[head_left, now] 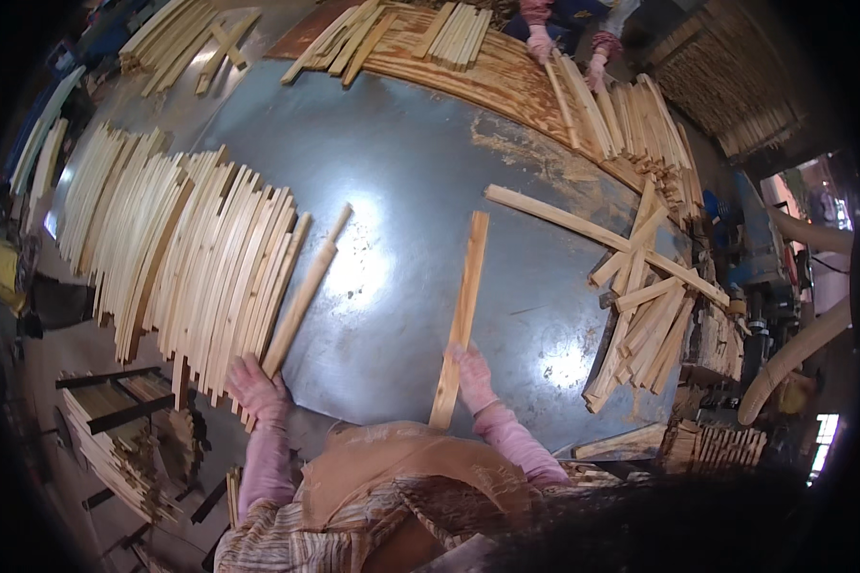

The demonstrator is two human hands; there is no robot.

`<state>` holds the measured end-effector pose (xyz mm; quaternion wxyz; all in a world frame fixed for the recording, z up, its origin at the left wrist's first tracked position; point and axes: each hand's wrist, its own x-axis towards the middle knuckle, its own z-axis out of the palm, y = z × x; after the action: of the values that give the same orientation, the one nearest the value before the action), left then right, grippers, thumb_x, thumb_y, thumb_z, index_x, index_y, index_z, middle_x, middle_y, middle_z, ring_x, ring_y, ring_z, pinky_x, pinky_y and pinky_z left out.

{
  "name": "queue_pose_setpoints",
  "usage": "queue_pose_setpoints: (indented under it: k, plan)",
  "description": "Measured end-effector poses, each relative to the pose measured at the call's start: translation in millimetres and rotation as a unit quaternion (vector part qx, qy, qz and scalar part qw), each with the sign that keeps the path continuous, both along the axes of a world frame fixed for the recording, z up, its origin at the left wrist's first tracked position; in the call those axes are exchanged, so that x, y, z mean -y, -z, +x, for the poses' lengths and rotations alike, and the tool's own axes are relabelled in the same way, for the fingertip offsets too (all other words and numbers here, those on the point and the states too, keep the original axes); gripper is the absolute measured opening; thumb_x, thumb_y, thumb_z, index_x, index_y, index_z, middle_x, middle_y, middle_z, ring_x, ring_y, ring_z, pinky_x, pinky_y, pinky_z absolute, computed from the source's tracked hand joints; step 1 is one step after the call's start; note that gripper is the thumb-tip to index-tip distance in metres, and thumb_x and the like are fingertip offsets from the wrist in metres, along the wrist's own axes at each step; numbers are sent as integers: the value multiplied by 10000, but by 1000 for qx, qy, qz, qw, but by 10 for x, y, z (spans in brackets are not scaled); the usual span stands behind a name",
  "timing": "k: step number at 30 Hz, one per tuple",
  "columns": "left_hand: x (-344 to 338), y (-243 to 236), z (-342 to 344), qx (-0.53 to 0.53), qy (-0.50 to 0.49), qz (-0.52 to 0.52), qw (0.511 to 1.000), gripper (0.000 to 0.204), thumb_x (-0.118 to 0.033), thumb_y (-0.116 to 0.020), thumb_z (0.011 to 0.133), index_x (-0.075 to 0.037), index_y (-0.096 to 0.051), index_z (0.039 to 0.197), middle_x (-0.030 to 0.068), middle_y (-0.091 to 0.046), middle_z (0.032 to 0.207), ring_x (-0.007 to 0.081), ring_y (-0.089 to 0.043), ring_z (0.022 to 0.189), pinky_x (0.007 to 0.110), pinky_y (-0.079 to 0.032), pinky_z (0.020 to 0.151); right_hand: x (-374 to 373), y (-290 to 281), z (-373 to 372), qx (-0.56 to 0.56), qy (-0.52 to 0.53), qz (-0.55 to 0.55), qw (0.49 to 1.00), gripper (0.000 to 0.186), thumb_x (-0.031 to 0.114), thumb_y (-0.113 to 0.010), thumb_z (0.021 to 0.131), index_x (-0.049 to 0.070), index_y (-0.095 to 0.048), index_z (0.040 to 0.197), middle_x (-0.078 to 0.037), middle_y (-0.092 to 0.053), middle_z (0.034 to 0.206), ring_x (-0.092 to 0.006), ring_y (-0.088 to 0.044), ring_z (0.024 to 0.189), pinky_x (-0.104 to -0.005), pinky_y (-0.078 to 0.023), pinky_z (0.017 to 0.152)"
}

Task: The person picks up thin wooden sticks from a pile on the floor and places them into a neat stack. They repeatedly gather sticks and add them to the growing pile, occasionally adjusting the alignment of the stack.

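Left grip [256, 390]: flat pale slat [306, 291] | right grip [471, 374]: rough strip [460, 318]

Head view: we look steeply down, close over our grey metal table [420, 172] (fisheye bends its edges).
Shared: single view.

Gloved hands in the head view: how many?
4. The left hand and right hand each grip a wooden strip; a co-worker's two hands are at the table's far edge.

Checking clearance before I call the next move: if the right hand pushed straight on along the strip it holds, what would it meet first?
Nothing nearby, apparently: beyond the right hand and its wooden strip lies bare grey tabletop; the brown board comes first, far off.
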<state>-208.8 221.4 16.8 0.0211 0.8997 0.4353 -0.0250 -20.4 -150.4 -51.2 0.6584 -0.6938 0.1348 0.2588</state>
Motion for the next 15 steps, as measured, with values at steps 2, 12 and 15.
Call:
queue_pose_setpoints:
  k: [2,12,15]
  plan:
    - [-197,44,-184,36,117,73,990,669,-274,-750,874,-84,-493,1461,227,-499,1502,439,-435,1409,612,-242,1227,-135,-123,68,-1,-2,51,999,365,318,-648,1016,73,-598,1282,-44,-644,1002,-137,-619,857,-322,-540,750]
    - [1379,61,1318,106,-59,-789,603,698,-319,-748,973,-71,-411,1531,175,-677,1237,222,-716,901,371,-615,761,-638,-832,850,144,-349,-182,908,682,438,-595,998,52,-466,1545,-207,-651,1342,-334,-625,1219,-401,-497,1041]
    - [1280,208,1442,157,-112,-887,420,655,-470,-673,998,-85,-465,1485,155,-707,1146,213,-711,826,380,-613,742,-114,-602,1978,285,-242,-382,845,762,499,-654,912,23,-508,1489,-271,-646,1346,-429,-597,1280,-455,-477,1086]
